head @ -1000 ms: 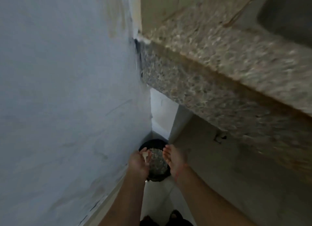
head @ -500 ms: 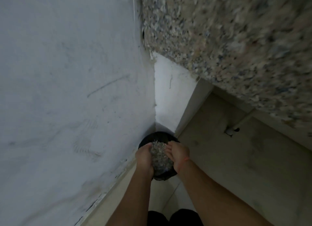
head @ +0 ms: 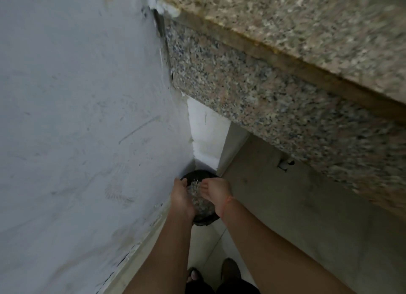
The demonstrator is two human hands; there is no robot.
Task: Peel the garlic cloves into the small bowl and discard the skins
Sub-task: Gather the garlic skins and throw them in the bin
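A black round bin [head: 203, 221] stands on the floor in the corner, holding greyish speckled waste. Both my hands hover right over its mouth. My left hand [head: 182, 196] is at the bin's left side, palm turned inward and fingers relaxed. My right hand [head: 217, 191] is at the right side, fingers pointing down into the bin, with a red thread on its wrist. A few pale bits of garlic skin [head: 195, 181] show between the fingertips. No bowl or cloves are in view.
A grey-white wall [head: 77, 118] runs close along the left. A speckled granite countertop [head: 285, 26] with a thick front edge overhangs at the upper right. A small pipe fitting [head: 285, 163] sits under it. My feet [head: 229, 269] stand on pale floor tiles.
My hands came together over the bin and the pale skins in my left hand are gone from it. The hands have now drawn slightly apart. The camera has swung back up.
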